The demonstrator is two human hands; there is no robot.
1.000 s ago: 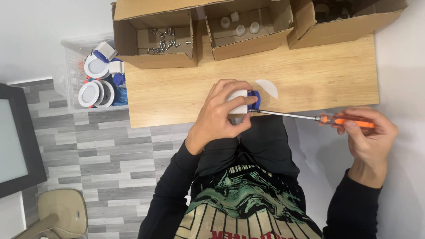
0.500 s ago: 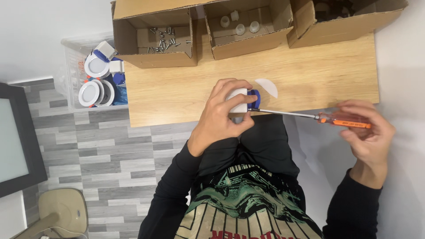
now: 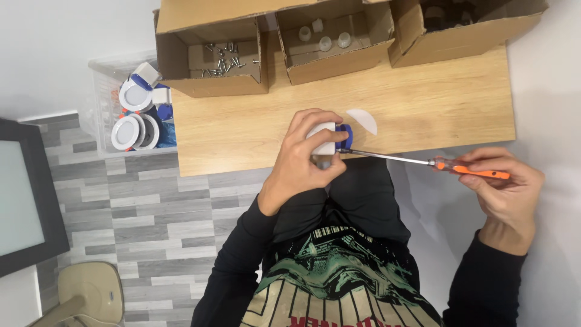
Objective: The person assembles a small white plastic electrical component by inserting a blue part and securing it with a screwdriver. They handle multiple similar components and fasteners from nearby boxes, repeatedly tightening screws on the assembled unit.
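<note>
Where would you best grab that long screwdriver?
By the orange handle, from the right: it is the thick end, lying out past the table edge. The right hand holds it there; the thin shaft points left into the white part.

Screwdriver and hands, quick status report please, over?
Left hand grips white-and-blue fitting at table edge. Right hand holds orange-handled screwdriver, tip at fitting. White disc beside, nothing blocking.

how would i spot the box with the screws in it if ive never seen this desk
Look along the far edge of the wooden table, where three open cardboard boxes sit in a row. The box with the screws is the leftmost, nearest the clear plastic bin of round white fittings. Only it holds loose metal screws; the middle box holds small pale pieces.
</note>
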